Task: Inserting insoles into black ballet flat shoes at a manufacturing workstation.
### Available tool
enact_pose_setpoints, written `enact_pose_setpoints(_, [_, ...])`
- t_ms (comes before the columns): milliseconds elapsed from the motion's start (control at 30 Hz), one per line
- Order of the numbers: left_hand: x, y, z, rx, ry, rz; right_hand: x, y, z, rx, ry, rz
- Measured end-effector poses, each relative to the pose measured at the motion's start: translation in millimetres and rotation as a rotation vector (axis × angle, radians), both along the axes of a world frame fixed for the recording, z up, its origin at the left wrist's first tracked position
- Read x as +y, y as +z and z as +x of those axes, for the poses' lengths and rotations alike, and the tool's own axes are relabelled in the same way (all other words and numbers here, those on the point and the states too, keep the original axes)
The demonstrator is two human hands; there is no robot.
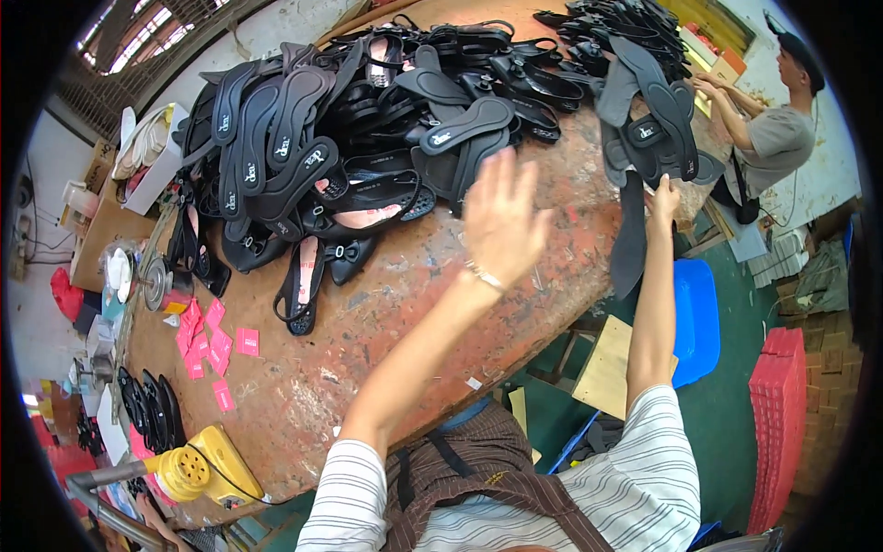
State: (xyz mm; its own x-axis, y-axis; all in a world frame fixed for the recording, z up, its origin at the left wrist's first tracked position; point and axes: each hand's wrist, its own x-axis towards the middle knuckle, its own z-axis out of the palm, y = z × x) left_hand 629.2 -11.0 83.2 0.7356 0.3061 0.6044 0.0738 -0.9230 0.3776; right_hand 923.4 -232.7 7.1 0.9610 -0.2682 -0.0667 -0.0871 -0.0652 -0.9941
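Brown apron (501,440) below left hand (504,221) | that hand splayed, released, above tabletop (395,294) | black sandals (377,195) left of it | right hand (664,196) against black insoles (660,138), can't tell if gripping

My sleeves (345,488) are white with dark stripes, my apron (464,451) pinstriped brown, the insoles (628,241) black, the cards (220,351) bright pink.

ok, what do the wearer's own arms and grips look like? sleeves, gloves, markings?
Left sleeve and right sleeve: short, loose, white with thin dark stripes. Forearms bare below them. Left grip and right grip: ordinary five-fingered, no gloves. Slim, light bracelet on the left wrist; none seen on the right. No cables or markings visible on either arm.
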Motion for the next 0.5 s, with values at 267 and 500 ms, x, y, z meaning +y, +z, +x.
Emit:
enact_pose_setpoints(267, [113, -85, -61, 0.123, 0.386, -0.235, 132, -36, -137, -0.355, 0.754, -0.223])
enact_pose_setpoints(500, [90, -14, -163, -0.066, 0.257, -0.274, 253, -24, -169, 0.255, 0.608, 0.262])
